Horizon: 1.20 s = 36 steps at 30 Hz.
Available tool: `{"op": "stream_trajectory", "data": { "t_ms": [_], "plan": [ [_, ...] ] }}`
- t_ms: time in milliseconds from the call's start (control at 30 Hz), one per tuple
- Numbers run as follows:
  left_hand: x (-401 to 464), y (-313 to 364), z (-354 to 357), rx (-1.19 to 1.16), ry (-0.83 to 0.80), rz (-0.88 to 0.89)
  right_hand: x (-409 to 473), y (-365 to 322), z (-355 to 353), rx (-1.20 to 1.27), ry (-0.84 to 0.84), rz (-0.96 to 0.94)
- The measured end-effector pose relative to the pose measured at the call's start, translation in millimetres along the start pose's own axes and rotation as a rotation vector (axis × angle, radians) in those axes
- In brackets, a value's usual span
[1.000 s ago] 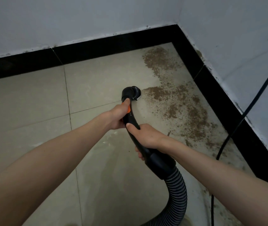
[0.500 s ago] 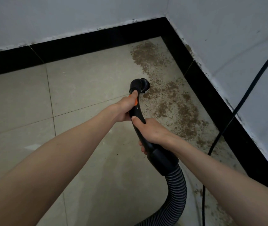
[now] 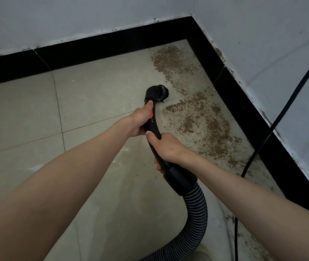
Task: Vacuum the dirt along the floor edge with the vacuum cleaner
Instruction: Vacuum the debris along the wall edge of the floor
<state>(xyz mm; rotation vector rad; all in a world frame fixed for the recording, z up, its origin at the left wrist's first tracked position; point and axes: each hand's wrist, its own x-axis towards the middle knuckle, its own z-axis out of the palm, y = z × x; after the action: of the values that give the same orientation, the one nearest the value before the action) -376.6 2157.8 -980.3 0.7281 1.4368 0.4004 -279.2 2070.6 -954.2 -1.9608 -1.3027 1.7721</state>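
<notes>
Right hand (image 3: 168, 147) hides part of vacuum handle (image 3: 152, 121).

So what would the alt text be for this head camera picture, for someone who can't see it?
Two bare hands, left hand ahead of right hand, grip a black vacuum handle whose nozzle points at brown dirt beside the black baseboard in a tiled corner. A ribbed hose trails back, and a black cable hangs at the right.
</notes>
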Motion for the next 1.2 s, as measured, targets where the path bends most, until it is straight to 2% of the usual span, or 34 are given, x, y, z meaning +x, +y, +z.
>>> {"op": "stream_trajectory", "data": {
  "t_ms": [233,433,633,800,1200],
  "plan": [
    [-30,-23,-55,-0.123,0.109,-0.03,-8,-16,34,-0.089,-0.158,-0.08],
    [-72,-70,-94,-0.264,0.153,-0.081,-32,-6,68,-0.193,-0.304,-0.129],
    [-102,-116,-96,-0.355,0.196,-0.117,-58,9,84,-0.233,-0.423,-0.067],
    [-109,-124,-87,-0.354,0.193,-0.104,-70,12,82,-0.259,-0.418,-0.025],
    [-91,-89,-33,-0.283,0.11,-0.082,-75,19,52,-0.18,-0.222,0.034]
  ]
}}
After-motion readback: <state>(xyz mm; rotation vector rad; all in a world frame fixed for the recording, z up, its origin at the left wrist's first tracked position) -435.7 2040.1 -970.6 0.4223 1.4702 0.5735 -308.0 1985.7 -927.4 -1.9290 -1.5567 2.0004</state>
